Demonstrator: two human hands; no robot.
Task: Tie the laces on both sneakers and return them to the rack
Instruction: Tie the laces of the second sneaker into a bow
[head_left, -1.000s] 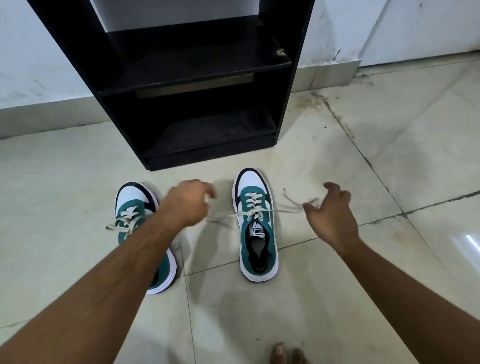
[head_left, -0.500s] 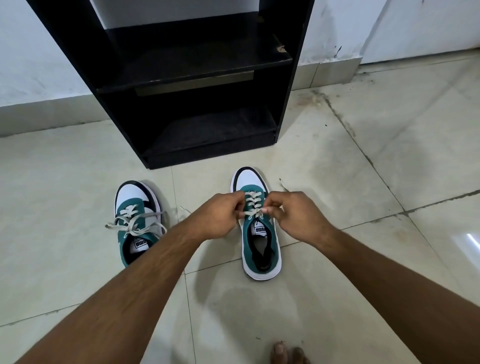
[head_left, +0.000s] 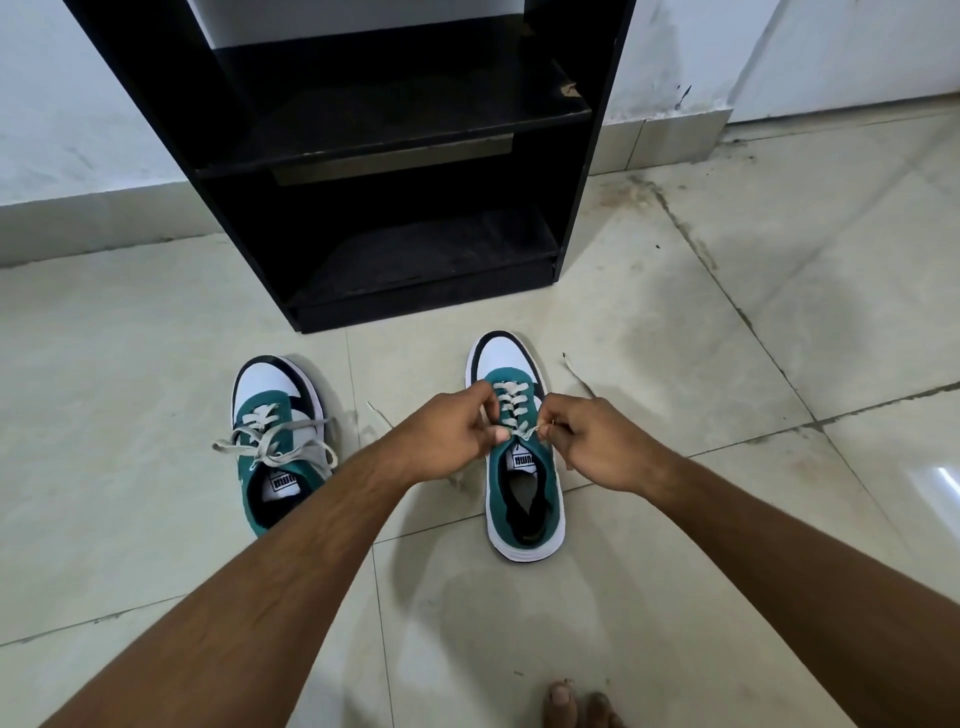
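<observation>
Two green-and-white sneakers stand on the tiled floor, toes toward the black rack. The left sneaker carries a tied bow of grey lace across its tongue. Over the right sneaker both my hands meet above the eyelets. My left hand pinches the lace on the shoe's left side, and my right hand pinches the lace on its right side. Loose lace ends trail on the floor to either side of that shoe.
The rack has two open shelves with nothing on them, and stands against a white wall. Beige floor tiles with dark grout lines spread to the right. My bare toes show at the bottom edge.
A second ago my hands were spread wide, pulling the right sneaker's lace ends apart. They have come together over the shoe and now pinch the lace close to the eyelets.
</observation>
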